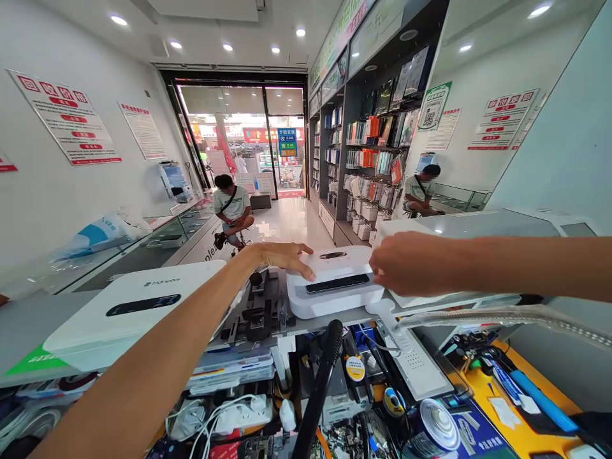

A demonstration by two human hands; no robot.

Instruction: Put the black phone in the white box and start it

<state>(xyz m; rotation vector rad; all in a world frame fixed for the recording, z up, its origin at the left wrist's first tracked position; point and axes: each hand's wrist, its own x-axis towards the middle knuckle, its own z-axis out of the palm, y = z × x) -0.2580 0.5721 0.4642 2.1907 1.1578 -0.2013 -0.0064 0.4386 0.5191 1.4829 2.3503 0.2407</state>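
Note:
A white machine (301, 303) with rounded corners and a long dark slot in its front stands in the middle of the bench. My left hand (284, 256) lies at its upper left corner, thumb and fingers apart, the thumb reaching over the top. At the machine's right end is my right hand (396, 264), its fingers curled in. Whatever those fingers pinch, if anything, is hidden. Just below, a white gooseneck-like piece (385, 312) reaches toward the right.
A larger white "rock space" machine (90, 319) sits at left. Below lie a black rod (320, 389), white cables (215, 414), a spray can (437, 424) and tools on a yellow mat (482, 382). A seated person (232, 207) is beyond the counter; stocked shelves (368, 159) line the right.

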